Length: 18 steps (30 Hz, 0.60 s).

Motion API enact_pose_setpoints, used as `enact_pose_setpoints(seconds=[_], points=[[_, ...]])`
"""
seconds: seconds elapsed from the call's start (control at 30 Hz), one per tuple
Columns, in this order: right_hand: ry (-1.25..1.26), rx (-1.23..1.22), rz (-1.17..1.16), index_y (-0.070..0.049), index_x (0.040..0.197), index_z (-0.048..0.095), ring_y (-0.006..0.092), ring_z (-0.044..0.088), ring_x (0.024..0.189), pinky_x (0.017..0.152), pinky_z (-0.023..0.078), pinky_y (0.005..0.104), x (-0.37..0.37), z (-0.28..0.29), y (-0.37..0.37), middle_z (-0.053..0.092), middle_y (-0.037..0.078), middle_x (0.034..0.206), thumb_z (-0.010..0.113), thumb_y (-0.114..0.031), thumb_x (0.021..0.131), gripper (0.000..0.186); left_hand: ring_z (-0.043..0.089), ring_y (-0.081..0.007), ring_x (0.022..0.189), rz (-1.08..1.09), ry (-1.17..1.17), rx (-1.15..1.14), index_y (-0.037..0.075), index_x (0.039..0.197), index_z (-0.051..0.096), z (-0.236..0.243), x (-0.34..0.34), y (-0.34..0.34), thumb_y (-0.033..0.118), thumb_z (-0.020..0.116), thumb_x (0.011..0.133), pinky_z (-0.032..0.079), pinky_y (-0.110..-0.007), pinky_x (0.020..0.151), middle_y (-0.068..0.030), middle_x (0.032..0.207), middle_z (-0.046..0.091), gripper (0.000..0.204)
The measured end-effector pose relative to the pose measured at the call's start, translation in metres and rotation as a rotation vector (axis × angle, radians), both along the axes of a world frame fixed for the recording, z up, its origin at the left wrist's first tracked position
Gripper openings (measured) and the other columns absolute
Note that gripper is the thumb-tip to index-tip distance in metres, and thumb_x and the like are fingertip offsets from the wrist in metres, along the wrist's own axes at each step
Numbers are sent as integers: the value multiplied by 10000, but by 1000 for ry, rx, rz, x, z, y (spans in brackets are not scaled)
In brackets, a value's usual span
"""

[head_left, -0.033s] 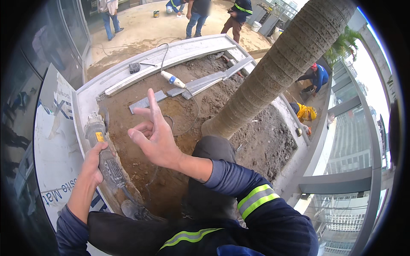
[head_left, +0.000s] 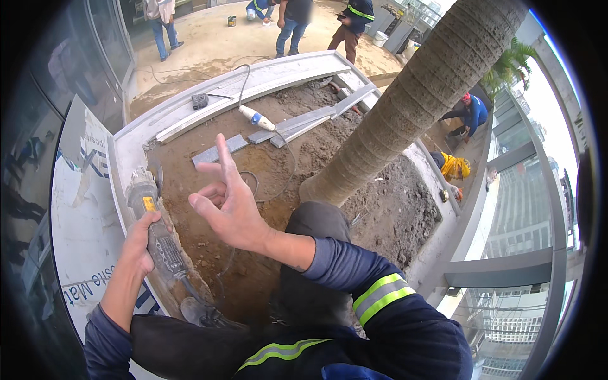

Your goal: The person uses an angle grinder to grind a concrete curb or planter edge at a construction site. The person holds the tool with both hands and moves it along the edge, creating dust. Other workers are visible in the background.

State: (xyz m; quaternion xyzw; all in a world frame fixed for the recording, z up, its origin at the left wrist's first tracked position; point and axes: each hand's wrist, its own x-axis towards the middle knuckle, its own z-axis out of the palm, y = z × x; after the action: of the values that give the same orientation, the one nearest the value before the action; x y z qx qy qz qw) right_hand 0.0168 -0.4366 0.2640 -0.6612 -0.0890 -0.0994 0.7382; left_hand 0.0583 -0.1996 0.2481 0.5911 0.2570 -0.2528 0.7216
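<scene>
Hands (head_left: 234, 214) above planter (head_left: 285, 68); glass wall (head_left: 104, 39) alongside

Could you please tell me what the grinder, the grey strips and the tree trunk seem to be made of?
Grinder: probably plastic, dull and dusty, by its moulded, ribbed body; the paler head looks like metal.
Grey strips: perhaps stone or tile, matte with straight edges; I cannot tell which.
Tree trunk: apparently natural wood, by its rough, ringed surface.

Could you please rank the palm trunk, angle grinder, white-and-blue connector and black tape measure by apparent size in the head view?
1. Palm trunk
2. Angle grinder, in the left hand
3. White-and-blue connector
4. Black tape measure
</scene>
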Motion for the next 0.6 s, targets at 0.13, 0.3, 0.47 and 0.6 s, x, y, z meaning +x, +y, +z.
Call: enact_pose_setpoints(seconds=[0.13,0.3,0.47,0.6], points=[[-11,-39,72,-92,1678,-38,179,708,919,780,558,294,-2,2,-1,537,285,1380,686,-49,941,1034,657,-213,689,-22,42,-17,67,1041,615,-5,7,-4,247,689,925,583,-388,636,-78,818,657,226],[-12,-87,122,-82,1675,-47,157,700,905,783,550,287,-6,1,0,543,253,1376,682,-42,952,1027,648,-210,669,-42,47,-34,61,1054,609,-10,7,-2,238,703,924,584,-382,608,-72,816,646,239],[-42,-74,103,-45,1670,-23,192,713,875,728,545,294,-6,-3,3,556,289,1346,694,-64,938,1025,648,-218,656,-34,47,-10,59,1050,613,-13,8,-3,240,668,929,582,-400,610,-77,806,652,224],[-37,-80,91,-19,1665,1,213,720,864,709,543,296,-5,-5,4,563,306,1334,702,-77,927,1020,646,-210,676,-39,43,-30,61,1066,597,-10,7,-3,234,711,923,575,-378,610,-75,825,638,252]])
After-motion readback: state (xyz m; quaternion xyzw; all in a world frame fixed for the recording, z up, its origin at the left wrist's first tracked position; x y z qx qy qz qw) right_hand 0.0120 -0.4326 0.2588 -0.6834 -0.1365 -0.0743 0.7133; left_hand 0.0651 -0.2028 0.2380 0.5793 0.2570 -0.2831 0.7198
